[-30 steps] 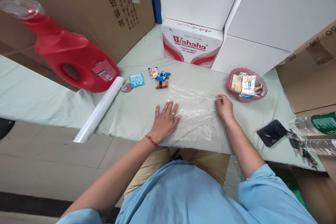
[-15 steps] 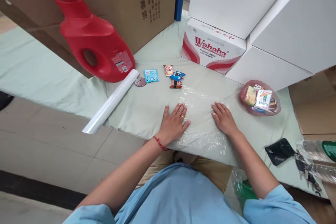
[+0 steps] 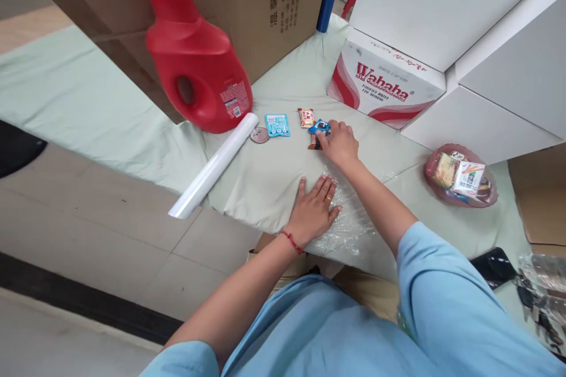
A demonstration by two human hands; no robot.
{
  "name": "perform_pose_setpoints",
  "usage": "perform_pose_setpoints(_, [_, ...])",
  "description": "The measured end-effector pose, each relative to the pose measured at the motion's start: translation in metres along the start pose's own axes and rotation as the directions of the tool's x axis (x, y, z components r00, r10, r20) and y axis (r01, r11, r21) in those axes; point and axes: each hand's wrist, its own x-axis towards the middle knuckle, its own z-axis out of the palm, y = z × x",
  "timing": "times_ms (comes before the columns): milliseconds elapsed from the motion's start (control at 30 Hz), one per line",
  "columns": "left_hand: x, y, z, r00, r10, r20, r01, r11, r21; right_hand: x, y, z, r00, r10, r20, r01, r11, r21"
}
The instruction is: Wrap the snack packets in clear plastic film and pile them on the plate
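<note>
My left hand (image 3: pixel 313 212) lies flat with its fingers spread, on the left part of a clear sheet of plastic film (image 3: pixel 354 227) at the table's near edge. Farther out, my right hand (image 3: pixel 342 144) is closed with thumb and fingers on a small blue snack packet (image 3: pixel 318 126). Partly under that packet and the hand is a brown snack packet (image 3: pixel 313 143). A cream and red snack packet (image 3: pixel 306 117) sits just to the left. Beyond it lie a light blue pouch (image 3: pixel 277 125) and a flat round disc (image 3: pixel 259 135).
A white roll (image 3: pixel 214 165) sticks out over the table's near left edge, beside a large red jug (image 3: pixel 198 65). A Wahaha carton (image 3: pixel 384 85) and white boxes stand at the back. On the right are a pink bowl (image 3: pixel 431 171) of snacks, a black phone (image 3: pixel 495 266) and keys.
My right hand has left the plastic film, moved forward and left, and closed on the blue packet. My left hand stays flat on the film. The view has shifted somewhat.
</note>
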Motion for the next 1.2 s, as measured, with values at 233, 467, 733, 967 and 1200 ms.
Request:
perform_pose_setpoints(233, [0.000, 0.000, 0.000, 1.000, -0.008, -0.004, 0.007, 1.000, -0.007, 0.029, 0.004, 0.008, 0.985, 0.044, 0.166, -0.037, 0.998, -0.043])
perform_pose_setpoints(467, [0.000, 0.000, -0.002, 1.000, 0.006, -0.002, -0.006, 1.000, -0.019, 0.010, 0.071, -0.005, 0.993, 0.109, 0.053, -0.106, 0.993, -0.053])
perform_pose_setpoints(733, [0.000, -0.001, -0.001, 1.000, 0.002, -0.011, -0.002, 1.000, -0.029, 0.025, 0.080, -0.007, 0.976, 0.123, -0.178, -0.103, 0.988, 0.113])
perform_pose_setpoints(967, [0.001, -0.001, 0.002, 1.000, -0.002, -0.011, 0.001, 0.999, -0.034, 0.036, 0.062, 0.006, 0.988, 0.152, -0.023, -0.152, 0.988, -0.023])
perform_pose_setpoints(1200, [0.001, 0.001, 0.003, 0.999, -0.028, -0.018, 0.028, 0.999, -0.019, 0.024, 0.070, -0.002, 0.981, 0.180, -0.074, -0.176, 0.983, 0.061])
